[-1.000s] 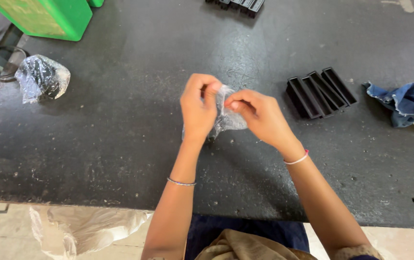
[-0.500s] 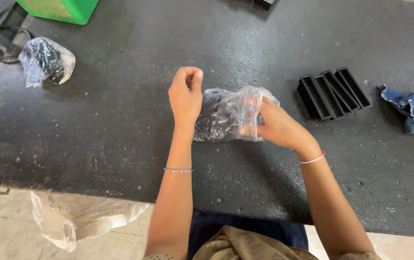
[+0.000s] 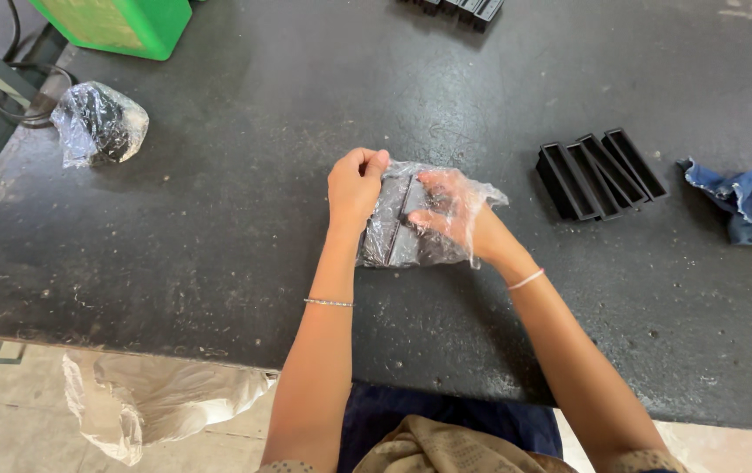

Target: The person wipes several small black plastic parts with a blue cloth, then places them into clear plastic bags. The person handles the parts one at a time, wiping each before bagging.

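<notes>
Two hands on clear plastic bag [image 3: 411, 229] at table [image 3: 218, 219] centre. Left hand [image 3: 354, 186] pinches bag edge shut; right hand [image 3: 450, 210] flat, fingers spread inside, over black moulded parts [image 3: 393, 223]. Risk: thin film tears on part corners; parts slide out if pinch slackens.

Both forearms are showing bare to the elbows. The left hand [image 3: 355, 186] is wearing a thin silver chain bracelet [image 3: 329, 303] on its wrist, the right hand [image 3: 456, 219] a pale pink band [image 3: 526, 279]. Patterned tan sleeve cuffs are showing at the bottom edge, above dark blue and tan clothing [image 3: 446, 438].
</notes>
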